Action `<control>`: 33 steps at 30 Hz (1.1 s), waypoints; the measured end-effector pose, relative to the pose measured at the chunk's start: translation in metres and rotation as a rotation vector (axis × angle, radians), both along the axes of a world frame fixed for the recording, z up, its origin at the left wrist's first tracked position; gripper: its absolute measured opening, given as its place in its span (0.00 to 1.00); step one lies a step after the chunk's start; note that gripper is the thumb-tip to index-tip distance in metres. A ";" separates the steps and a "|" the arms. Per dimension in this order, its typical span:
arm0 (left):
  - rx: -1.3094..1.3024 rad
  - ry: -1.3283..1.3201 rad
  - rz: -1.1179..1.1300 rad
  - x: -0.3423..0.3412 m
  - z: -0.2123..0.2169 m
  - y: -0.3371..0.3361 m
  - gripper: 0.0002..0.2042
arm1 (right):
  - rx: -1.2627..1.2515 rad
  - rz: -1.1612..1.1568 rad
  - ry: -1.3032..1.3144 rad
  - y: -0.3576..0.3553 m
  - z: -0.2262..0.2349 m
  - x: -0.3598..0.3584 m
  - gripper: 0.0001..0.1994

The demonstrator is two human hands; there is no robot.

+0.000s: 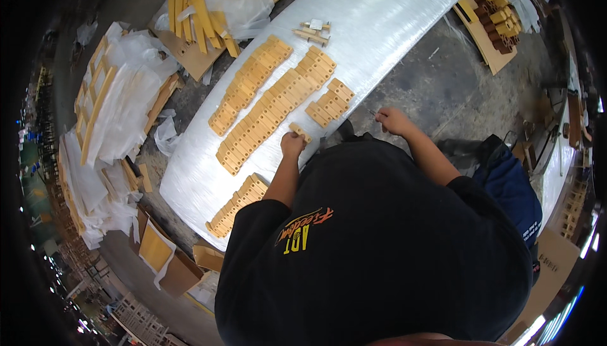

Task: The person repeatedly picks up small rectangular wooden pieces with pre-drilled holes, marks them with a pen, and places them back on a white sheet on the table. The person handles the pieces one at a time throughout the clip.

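Observation:
My left hand (293,144) is closed on one end of a small wooden block (301,132) with round holes, at the near edge of a table wrapped in clear plastic film (373,14). Off the table's edge to the right, my right hand (393,121) is closed around a thin, small object (372,112) too small to name. Just beyond the held block lies a short group of similar blocks (330,102). Two long rows of them, a middle row (275,109) and a far row (250,85), run across the table, and another row (238,205) sits beside my left forearm.
Narrow wooden pieces (314,33) lie beyond the rows. Yellow wooden slats (203,11) are heaped at the back left, near plastic-covered stacks (126,93). A board with stacked yellow and brown pieces (496,17) stands back right. Cardboard boxes (165,260) sit at the lower left.

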State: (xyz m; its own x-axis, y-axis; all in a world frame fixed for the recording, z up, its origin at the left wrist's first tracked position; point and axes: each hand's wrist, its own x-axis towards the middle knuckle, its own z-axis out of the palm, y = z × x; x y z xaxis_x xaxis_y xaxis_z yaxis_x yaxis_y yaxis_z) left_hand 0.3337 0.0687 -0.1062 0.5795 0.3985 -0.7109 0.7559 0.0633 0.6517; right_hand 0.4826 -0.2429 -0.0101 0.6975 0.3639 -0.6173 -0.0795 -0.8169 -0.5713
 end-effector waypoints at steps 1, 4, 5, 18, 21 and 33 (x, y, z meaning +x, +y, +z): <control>0.030 0.014 -0.062 0.006 -0.001 0.002 0.12 | 0.032 -0.004 -0.012 0.006 0.001 0.002 0.15; 0.151 0.065 -0.202 0.023 -0.008 0.001 0.14 | 0.066 -0.033 -0.048 0.021 0.018 0.007 0.14; 0.214 0.088 -0.227 0.026 -0.011 0.001 0.14 | 0.057 -0.003 -0.028 0.028 0.023 0.009 0.14; 0.673 0.000 0.425 -0.094 -0.007 0.022 0.09 | -0.047 0.134 0.093 0.032 0.010 -0.002 0.14; 0.965 0.132 0.393 -0.150 0.014 0.039 0.22 | 0.015 0.188 0.010 0.033 -0.008 0.000 0.15; 0.794 0.313 0.264 -0.139 0.094 0.012 0.32 | 0.064 0.336 -0.132 0.094 0.008 0.011 0.18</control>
State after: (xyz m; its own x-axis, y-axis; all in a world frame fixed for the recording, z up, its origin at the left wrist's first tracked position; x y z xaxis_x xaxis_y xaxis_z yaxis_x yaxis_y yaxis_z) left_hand 0.1952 0.0804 -0.0120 0.2248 0.9337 -0.2786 0.9312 -0.1216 0.3437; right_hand 0.4937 -0.1488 -0.0018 0.6043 0.6215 -0.4986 0.2649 -0.7468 -0.6100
